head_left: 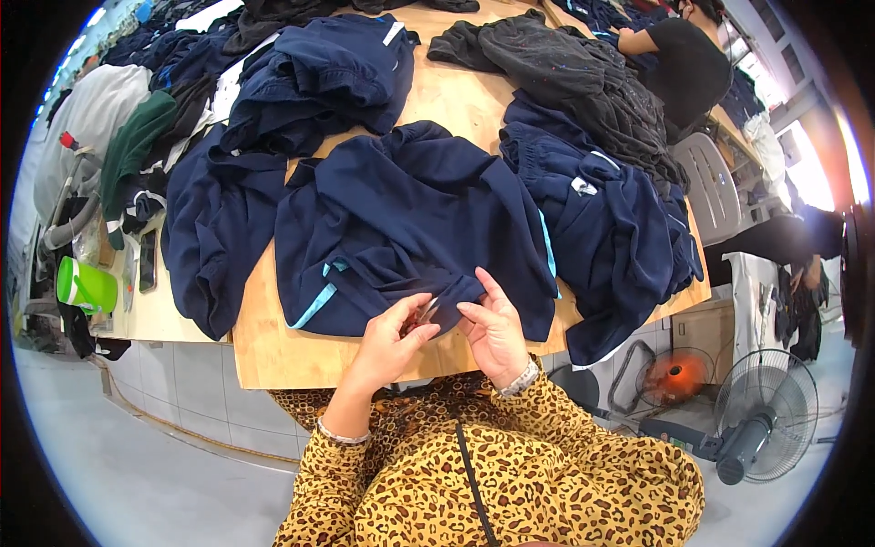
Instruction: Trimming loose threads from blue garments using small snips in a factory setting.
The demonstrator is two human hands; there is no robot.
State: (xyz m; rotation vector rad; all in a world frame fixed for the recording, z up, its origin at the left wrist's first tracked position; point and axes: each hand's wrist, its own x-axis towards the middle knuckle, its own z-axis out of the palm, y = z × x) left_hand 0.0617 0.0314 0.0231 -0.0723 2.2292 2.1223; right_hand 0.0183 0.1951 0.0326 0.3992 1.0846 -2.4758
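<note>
Leopard-print sleeves (510,465), silver bracelets (522,377)

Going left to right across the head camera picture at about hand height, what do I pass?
Green cup → dark phone → left hand → right hand → navy garment pile → orange floor fan → grey standing fan

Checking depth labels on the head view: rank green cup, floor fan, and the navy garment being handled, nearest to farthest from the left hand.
1. Navy garment: under the left hand, its fingers touching the hem.
2. Green cup: far left, on the side table's edge.
3. Floor fan: far right, on the floor below the table.
</note>
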